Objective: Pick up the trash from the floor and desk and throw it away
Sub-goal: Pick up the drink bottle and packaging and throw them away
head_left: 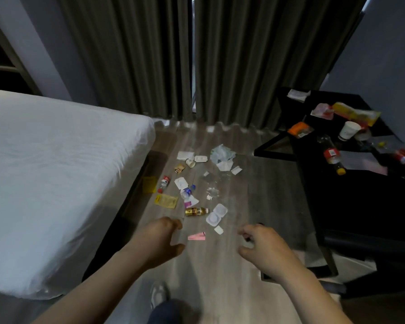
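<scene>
Both hands are held out low over the floor (250, 197), well apart. The left hand (164, 239) and right hand (262, 249) are half-curled, thumb and fingers parted; nothing is seen gripped in either. Trash is scattered on the floor ahead, between the bed (56, 160) and the black table (360, 202). A pink strip (197, 236) lies nearest, between the hands and just beyond them. Past it a gold bottle (196, 211) is noted on its side, with white lids (216, 215) just beside it to the right. Further left a yellow sachet (166, 201) lies flat, and a yellow packet (149, 184) sits against the bed base. A clear bottle (188, 192) with a blue cap and a red-label bottle (164, 183) are both lying down. Toward the curtains (150, 54) a crumpled wad (222, 153), a napkin (185, 155) and a small tipped cup (190, 163) are seen close together. More trash is on the table: a white cup (348, 130), an orange packet (298, 129), a yellow wrapper (355, 114), a paper (298, 95) at the far corner, and an orange-cap bottle (332, 157) on its side. A shoe (158, 293) is seen at the bottom, below the hands.
</scene>
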The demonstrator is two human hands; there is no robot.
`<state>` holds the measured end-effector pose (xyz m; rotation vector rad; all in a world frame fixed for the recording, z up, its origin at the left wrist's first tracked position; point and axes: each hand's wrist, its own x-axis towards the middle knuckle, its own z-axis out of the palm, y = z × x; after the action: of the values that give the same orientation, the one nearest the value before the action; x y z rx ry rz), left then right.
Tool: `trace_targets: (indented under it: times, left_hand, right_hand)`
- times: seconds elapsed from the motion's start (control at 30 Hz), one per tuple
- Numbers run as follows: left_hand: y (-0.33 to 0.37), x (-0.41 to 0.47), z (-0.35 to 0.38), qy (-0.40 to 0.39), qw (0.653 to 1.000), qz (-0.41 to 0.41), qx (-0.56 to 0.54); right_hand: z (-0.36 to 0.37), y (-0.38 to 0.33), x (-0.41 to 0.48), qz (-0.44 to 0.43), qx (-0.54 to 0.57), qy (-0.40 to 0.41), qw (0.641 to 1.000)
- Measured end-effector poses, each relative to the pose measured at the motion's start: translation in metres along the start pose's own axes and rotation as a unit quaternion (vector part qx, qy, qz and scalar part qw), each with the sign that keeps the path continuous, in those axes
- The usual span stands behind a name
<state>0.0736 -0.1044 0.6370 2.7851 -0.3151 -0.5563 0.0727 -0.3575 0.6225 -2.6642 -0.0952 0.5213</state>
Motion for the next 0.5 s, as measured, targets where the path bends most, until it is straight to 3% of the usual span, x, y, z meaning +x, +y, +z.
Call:
trace_targets:
  times: [0.5]
  left_hand:
    - [-0.104,0.229,-0.072,-0.096,0.993,0.063,0.036]
  right_hand:
    - [-0.005,-0.036,0.196,0.105,0.022,-0.017,0.994]
